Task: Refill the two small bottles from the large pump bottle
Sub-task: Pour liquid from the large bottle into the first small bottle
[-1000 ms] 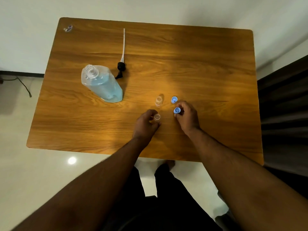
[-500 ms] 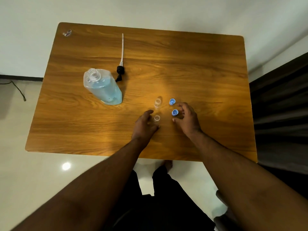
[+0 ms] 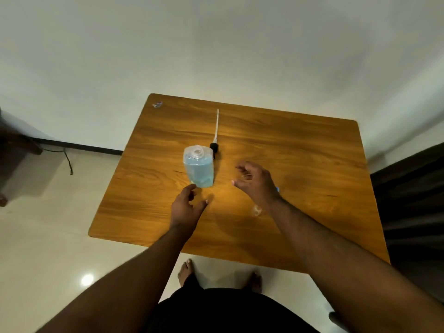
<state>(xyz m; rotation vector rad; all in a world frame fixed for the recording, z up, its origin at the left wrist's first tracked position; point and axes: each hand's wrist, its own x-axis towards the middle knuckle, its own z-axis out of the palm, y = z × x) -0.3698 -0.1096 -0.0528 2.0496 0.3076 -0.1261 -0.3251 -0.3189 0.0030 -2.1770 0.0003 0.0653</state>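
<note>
Both arms reach out over the table. The left hand hovers just near of the big bottle, fingers loosely spread, holding nothing. The right hand hangs to the right of that bottle, fingers relaxed and apart, also empty. The bottle stands upright, neck open, blue liquid inside. Just beyond it lies the pump, its tube pointing away toward the far edge. A small bottle shows faintly beside the right wrist.

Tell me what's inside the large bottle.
The large bottle holds blue liquid to roughly three quarters of its height, clear above that. Its neck is open; the pump lies on the table behind it. Whether anything else sits inside can't be told.
</note>
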